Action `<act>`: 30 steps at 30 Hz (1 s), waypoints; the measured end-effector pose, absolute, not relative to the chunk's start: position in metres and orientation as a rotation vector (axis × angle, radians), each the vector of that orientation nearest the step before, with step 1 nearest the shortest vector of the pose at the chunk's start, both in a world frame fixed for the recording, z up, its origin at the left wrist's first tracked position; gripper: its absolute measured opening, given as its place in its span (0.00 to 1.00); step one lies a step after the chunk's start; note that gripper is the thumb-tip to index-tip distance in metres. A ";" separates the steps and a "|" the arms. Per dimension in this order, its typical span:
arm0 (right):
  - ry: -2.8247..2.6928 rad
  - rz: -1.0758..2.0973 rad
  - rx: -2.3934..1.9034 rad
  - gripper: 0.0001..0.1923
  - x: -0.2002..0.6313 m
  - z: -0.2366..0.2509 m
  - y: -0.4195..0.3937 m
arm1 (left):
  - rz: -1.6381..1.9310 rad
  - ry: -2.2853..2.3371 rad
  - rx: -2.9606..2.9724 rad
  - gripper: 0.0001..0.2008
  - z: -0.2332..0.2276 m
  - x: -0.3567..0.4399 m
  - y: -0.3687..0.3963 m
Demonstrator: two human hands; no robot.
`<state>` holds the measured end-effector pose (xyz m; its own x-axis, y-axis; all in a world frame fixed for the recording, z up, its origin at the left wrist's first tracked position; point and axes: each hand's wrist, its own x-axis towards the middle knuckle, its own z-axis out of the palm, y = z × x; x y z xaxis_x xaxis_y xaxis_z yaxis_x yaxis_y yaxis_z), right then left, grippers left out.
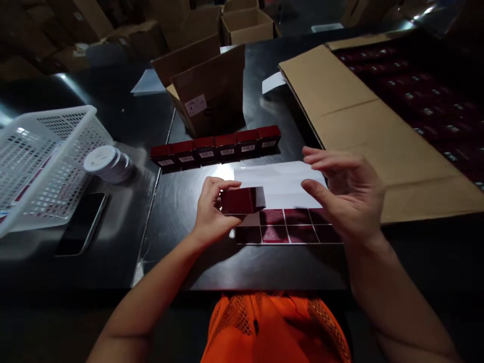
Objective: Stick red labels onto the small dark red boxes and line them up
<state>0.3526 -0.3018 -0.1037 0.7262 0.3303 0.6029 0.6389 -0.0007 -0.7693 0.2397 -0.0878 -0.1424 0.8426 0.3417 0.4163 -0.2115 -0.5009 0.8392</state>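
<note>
Left hand (pixel 212 214) grip clamps small red box (pixel 242 200) at table (pixel 177 201) centre, above sticker sheet (pixel 289 225). Right hand (pixel 346 194) at 3 o'clock, fingers spread, empty. Finished box row (pixel 216 146) at 12 o'clock.

No legible text on any label

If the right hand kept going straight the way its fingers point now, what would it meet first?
Most likely the dark red box held in the left hand: the right hand is open, with fingers pointing left across the white sheet. Depth is unclear, so it might pass slightly above.
</note>
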 end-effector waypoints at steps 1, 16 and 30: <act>-0.773 -0.255 -1.575 0.08 0.350 -0.104 -0.301 | 0.700 0.116 2.025 0.26 -0.141 0.239 -0.088; -0.340 0.452 -1.600 0.11 0.321 -0.108 -0.280 | 0.762 -0.196 2.217 0.17 -0.143 0.236 -0.094; -0.420 0.304 -1.696 0.05 0.317 -0.115 -0.273 | 0.798 -0.192 2.250 0.16 -0.144 0.234 -0.096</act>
<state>0.3167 -0.2731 -0.1150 0.8973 0.4400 0.0356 0.1045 -0.1334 -0.9855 0.2341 -0.0963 -0.1439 0.7963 0.0961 0.5972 -0.3567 -0.7228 0.5919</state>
